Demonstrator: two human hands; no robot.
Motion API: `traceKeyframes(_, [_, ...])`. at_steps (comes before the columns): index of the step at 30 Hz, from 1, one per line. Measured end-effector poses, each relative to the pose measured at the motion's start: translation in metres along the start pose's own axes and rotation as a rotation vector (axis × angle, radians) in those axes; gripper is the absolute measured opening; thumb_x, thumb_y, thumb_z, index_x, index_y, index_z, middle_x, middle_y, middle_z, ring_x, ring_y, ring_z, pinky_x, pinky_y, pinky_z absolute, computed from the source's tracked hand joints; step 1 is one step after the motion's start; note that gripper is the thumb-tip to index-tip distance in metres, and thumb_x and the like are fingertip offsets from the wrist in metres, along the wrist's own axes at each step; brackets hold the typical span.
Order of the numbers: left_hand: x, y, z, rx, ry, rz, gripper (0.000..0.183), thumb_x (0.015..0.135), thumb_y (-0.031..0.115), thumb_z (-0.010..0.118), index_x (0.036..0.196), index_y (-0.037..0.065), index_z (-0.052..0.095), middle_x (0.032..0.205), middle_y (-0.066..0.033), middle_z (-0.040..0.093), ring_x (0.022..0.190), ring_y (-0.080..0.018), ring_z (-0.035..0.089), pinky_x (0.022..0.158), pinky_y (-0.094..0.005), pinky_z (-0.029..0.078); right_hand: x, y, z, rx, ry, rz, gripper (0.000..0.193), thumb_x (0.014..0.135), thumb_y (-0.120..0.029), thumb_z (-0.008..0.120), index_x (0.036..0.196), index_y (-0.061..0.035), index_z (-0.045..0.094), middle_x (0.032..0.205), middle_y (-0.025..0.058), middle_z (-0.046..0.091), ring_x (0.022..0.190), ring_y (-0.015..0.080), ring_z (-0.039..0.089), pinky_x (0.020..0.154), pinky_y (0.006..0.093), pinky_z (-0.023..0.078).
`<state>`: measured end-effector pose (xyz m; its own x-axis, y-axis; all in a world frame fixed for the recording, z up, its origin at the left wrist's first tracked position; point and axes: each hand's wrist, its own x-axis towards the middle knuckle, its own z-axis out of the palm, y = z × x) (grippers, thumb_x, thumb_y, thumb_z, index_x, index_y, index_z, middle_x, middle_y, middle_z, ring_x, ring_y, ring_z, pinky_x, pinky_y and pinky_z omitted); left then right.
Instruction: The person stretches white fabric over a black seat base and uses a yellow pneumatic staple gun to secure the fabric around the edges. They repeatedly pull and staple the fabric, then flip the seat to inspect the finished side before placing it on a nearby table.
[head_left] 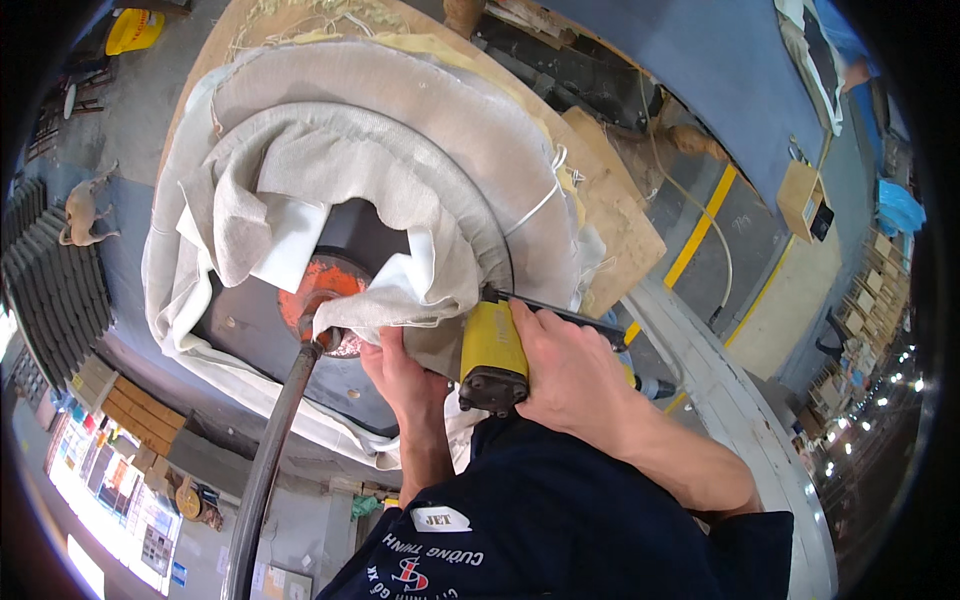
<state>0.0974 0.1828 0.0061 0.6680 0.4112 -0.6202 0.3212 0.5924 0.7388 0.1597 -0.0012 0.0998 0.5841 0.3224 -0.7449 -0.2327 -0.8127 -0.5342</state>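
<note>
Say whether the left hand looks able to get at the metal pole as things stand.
Probably yes: the metal pole runs left of the left hand, with nothing visibly standing between them. The hand is at the edge of the beige fabric, though, and would likely have to leave it.

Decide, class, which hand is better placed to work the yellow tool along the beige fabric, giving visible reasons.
Probably the right: the right hand grips the yellow tool beside the beige fabric, while the left hand is at the fabric's edge, better placed to steady it.
</note>
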Motion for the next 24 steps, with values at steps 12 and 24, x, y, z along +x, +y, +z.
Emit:
traceKeyframes(12, [0.022,0.013,0.018,-0.018,-0.064,-0.057,0.038,0.105,0.017,0.053,0.135,-0.006,0.051,0.125,-0.0167,0.065,0.107,-0.0259,0.068,0.09,-0.0405,0.057,-0.004,-0.005,0.009,0.057,0.019,0.018,0.087,0.069,-0.017,0.079,0.145,0.0036,0.041,0.108,0.0265,0.063,0.092,0.0477,0.066,0.081,0.0531,0.055])
traceKeyframes(24, [0.046,0.019,0.031,0.064,-0.046,-0.081,0.035,0.104,0.011,0.053,0.133,-0.007,0.055,0.123,-0.0161,0.067,0.105,-0.026,0.069,0.089,-0.0402,0.057,-0.006,-0.004,0.014,0.09,0.069,-0.009,0.076,0.07,-0.013,0.077,0.136,0.0079,0.046,0.102,0.0283,0.065,0.091,0.0493,0.066,0.077,0.0528,0.055])
